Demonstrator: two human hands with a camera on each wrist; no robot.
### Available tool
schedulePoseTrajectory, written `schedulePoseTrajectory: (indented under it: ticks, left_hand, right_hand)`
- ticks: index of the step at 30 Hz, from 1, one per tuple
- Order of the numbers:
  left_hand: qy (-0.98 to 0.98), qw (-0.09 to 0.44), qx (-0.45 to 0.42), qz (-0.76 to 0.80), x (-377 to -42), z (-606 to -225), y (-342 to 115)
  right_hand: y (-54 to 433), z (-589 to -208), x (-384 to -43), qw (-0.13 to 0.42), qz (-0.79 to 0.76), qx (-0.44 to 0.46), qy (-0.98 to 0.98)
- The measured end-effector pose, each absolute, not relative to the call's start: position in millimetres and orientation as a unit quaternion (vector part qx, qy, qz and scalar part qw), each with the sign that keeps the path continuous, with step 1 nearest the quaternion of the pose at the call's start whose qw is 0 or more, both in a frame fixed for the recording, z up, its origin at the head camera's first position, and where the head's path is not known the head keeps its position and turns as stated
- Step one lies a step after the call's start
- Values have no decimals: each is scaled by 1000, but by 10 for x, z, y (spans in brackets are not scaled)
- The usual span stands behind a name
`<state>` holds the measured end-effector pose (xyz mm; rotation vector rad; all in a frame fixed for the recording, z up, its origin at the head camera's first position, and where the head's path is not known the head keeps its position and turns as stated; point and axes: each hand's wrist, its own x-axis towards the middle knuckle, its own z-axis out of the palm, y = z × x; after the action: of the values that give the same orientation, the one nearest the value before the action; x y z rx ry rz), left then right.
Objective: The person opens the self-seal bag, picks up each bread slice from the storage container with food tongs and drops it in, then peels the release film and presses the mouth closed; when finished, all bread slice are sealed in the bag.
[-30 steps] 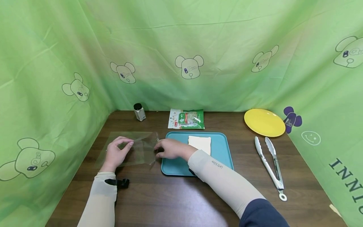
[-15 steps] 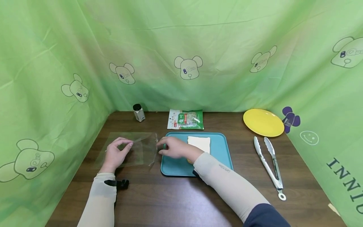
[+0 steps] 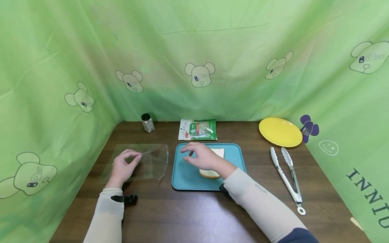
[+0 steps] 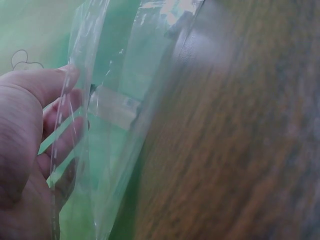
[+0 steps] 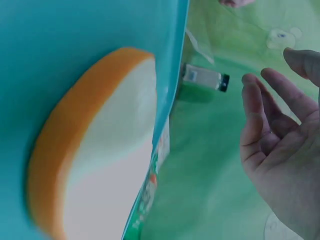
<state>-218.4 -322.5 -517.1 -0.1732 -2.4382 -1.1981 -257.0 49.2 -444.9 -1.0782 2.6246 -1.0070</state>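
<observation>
My left hand (image 3: 124, 167) pinches the upper layer of a clear plastic bag (image 3: 156, 162) between thumb and fingers, lifting it so the bag's right end gapes. In the left wrist view the film (image 4: 112, 150) stands up in folds by the thumb. My right hand (image 3: 202, 156) hovers over a blue tray (image 3: 182, 182), fingers loosely bent and nothing between them. Beneath it lies a slice of bread (image 3: 209, 173) with a brown crust, partly hidden by that hand in the head view. The right wrist view shows the bread slice (image 5: 110, 145) and the right hand (image 5: 285, 130) apart.
Behind the bag stands a small jar with a black lid (image 3: 147, 123). A green and white packet (image 3: 197, 130) lies behind the tray. To the right are a yellow plate (image 3: 280, 132) and metal tongs (image 3: 290, 182). A green curtain (image 3: 170, 44) surrounds the wooden table (image 3: 170, 216).
My right hand has left the bag's open end and moved right, over the tray and bread slice. The left hand keeps its pinch on the bag. The head view has tilted slightly.
</observation>
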Motion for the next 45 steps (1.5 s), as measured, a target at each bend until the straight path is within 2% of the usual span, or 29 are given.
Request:
schedulePoseTrajectory:
  ticks: [10, 26, 37, 40, 45]
  left_hand:
    - [-879, 207, -57, -426, -2182, -5179, -3243]
    - [-876, 208, -57, -432, -2172, -5195, -3246]
    - [-876, 202, -59, -434, -2169, -5198, -3241]
    - [-875, 200, -57, -437, -2168, -5195, -3241]
    - [-874, 197, -56, -440, -2156, -5185, -3244]
  right_hand:
    - [1002, -4436, -2434, -15, -362, -325, 874]
    - [1799, -4464, -2284, -62, -380, -245, 890]
    - [2476, -4566, -2157, -136, -355, -190, 905]
    - [2677, -4589, -2107, -137, -343, -160, 915]
    - [3001, -4640, -1989, -106, -335, -104, 930]
